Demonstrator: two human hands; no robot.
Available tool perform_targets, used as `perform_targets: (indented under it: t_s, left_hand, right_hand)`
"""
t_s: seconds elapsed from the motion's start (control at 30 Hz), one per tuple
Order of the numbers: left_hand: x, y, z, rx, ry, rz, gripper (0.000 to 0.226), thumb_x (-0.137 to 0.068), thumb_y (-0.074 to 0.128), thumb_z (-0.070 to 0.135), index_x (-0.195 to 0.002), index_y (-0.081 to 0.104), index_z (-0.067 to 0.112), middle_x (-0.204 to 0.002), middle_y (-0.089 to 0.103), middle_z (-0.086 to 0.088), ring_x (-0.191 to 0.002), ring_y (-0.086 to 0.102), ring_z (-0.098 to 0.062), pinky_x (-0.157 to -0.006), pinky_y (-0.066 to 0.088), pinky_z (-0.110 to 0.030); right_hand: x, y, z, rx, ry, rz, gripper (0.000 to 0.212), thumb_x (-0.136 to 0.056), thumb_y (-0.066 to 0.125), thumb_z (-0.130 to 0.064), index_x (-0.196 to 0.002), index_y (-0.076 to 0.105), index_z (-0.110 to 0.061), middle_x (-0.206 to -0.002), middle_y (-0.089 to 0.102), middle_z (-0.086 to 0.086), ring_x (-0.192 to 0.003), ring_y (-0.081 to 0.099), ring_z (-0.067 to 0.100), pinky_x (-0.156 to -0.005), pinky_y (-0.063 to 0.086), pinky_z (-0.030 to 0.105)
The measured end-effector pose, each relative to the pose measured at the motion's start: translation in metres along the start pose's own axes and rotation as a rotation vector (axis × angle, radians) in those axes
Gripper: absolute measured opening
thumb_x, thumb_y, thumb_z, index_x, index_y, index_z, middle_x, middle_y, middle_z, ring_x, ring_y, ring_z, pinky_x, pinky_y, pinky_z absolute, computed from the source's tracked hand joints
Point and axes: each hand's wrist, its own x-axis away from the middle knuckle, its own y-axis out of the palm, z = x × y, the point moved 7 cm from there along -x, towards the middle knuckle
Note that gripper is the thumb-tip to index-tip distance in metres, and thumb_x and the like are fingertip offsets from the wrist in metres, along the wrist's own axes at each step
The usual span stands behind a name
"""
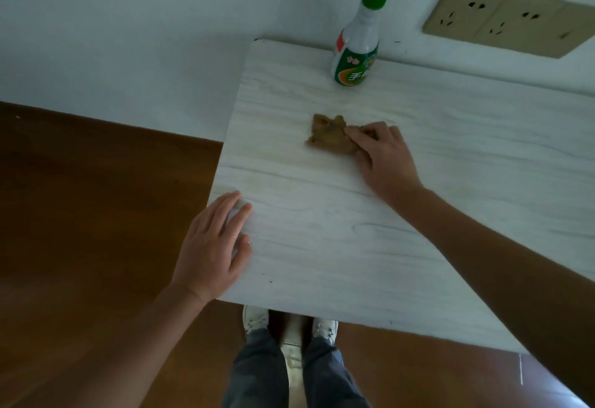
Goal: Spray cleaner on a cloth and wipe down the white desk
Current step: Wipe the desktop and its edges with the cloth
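Observation:
A crumpled brown cloth (328, 135) lies on the white wood-grain desk (354, 240), near its middle. My right hand (383, 156) reaches in from the right and grips the cloth's right end with curled fingers. My left hand (212, 246) rests flat on the desk's left edge, fingers straight. A white spray bottle (355, 50) with a green collar and green label stands upright at the desk's far edge, against the wall, beyond the cloth.
The desk's left and near edges drop to a brown wooden floor (96, 214). A beige socket panel (505, 18) sits on the wall behind the desk at the right. My legs and white shoes (289, 327) show under the near edge.

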Motion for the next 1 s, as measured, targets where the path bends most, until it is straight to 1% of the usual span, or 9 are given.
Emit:
perform_targets:
  t_s: [0.17,0.3,0.37,0.43,0.63,0.73,0.83,0.93,1.0]
  left_hand:
    - [-0.001,-0.002,0.001,0.000,-0.001,-0.025,0.056,-0.101,0.040,0.035,-0.149,0.049,0.009,-0.161,0.038,-0.016,-0.152,0.034,-0.033,-0.122,0.032,-0.048]
    - [0.000,0.002,-0.003,0.019,-0.019,-0.046,0.055,-0.104,0.036,0.038,-0.152,0.044,0.012,-0.164,0.034,-0.014,-0.155,0.027,-0.030,-0.124,0.027,-0.046]
    - [0.000,0.004,-0.004,0.029,0.001,-0.027,0.055,-0.105,0.037,0.038,-0.151,0.045,0.011,-0.163,0.036,-0.014,-0.153,0.030,-0.031,-0.123,0.030,-0.047]
    - [0.000,0.004,-0.004,0.032,0.015,-0.012,0.054,-0.104,0.039,0.038,-0.150,0.046,0.010,-0.161,0.038,-0.015,-0.151,0.033,-0.032,-0.120,0.033,-0.048]
    - [0.000,-0.003,-0.002,0.039,-0.015,-0.074,0.054,-0.104,0.038,0.039,-0.151,0.043,0.012,-0.161,0.036,-0.015,-0.152,0.030,-0.032,-0.121,0.029,-0.046]
    - [-0.003,-0.010,0.001,0.072,-0.032,-0.119,0.052,-0.105,0.039,0.037,-0.151,0.043,0.012,-0.160,0.037,-0.015,-0.152,0.031,-0.032,-0.121,0.031,-0.047]
    - [-0.007,-0.021,0.002,0.145,-0.024,-0.162,0.049,-0.102,0.051,0.031,-0.147,0.048,0.012,-0.158,0.039,-0.014,-0.150,0.033,-0.031,-0.120,0.034,-0.047]
    - [-0.015,-0.035,0.002,0.258,-0.004,-0.162,0.042,-0.102,0.054,0.024,-0.142,0.055,0.009,-0.151,0.050,-0.013,-0.145,0.041,-0.030,-0.118,0.039,-0.047]
    - [-0.026,-0.045,0.000,0.401,-0.056,-0.153,0.042,-0.105,0.051,0.024,-0.144,0.054,0.011,-0.145,0.057,-0.007,-0.140,0.047,-0.024,-0.116,0.042,-0.043]
  right_hand:
    - [0.072,0.011,-0.052,-0.110,0.076,-0.027,0.046,-0.089,0.064,-0.017,-0.134,0.062,-0.019,-0.119,0.057,0.011,-0.103,0.052,0.031,-0.085,0.052,0.041]
    - [0.124,0.028,-0.107,-0.163,0.042,-0.113,0.047,-0.089,0.061,-0.022,-0.136,0.060,-0.023,-0.118,0.054,0.004,-0.103,0.051,0.024,-0.079,0.054,0.036]
    - [0.139,0.034,-0.124,-0.177,0.052,-0.154,0.048,-0.089,0.060,-0.023,-0.137,0.058,-0.023,-0.119,0.053,0.003,-0.105,0.050,0.023,-0.081,0.054,0.035]
    - [0.141,0.033,-0.129,-0.190,0.108,-0.156,0.049,-0.088,0.061,-0.021,-0.136,0.059,-0.024,-0.119,0.053,0.002,-0.106,0.050,0.022,-0.082,0.054,0.035]
    - [0.141,0.030,-0.137,-0.196,0.317,-0.195,0.050,-0.089,0.062,-0.025,-0.138,0.053,-0.028,-0.120,0.050,-0.003,-0.109,0.049,0.018,-0.081,0.050,0.030]
    - [0.149,0.033,-0.146,-0.215,0.303,-0.261,0.054,-0.087,0.062,-0.029,-0.139,0.050,-0.031,-0.119,0.049,-0.006,-0.108,0.048,0.015,-0.082,0.047,0.026]
    - [0.156,0.031,-0.150,-0.313,0.300,-0.328,0.049,-0.087,0.061,-0.028,-0.135,0.055,-0.033,-0.114,0.054,-0.008,-0.103,0.053,0.014,-0.084,0.044,0.025]
    - [0.155,0.014,-0.143,-0.367,0.348,-0.272,0.040,-0.088,0.062,-0.023,-0.128,0.061,-0.031,-0.108,0.060,-0.013,-0.095,0.056,0.010,-0.081,0.047,0.025]
    - [0.148,-0.003,-0.134,-0.354,0.379,-0.192,0.039,-0.088,0.064,-0.020,-0.127,0.062,-0.029,-0.111,0.064,-0.011,-0.095,0.058,0.011,-0.082,0.047,0.025]
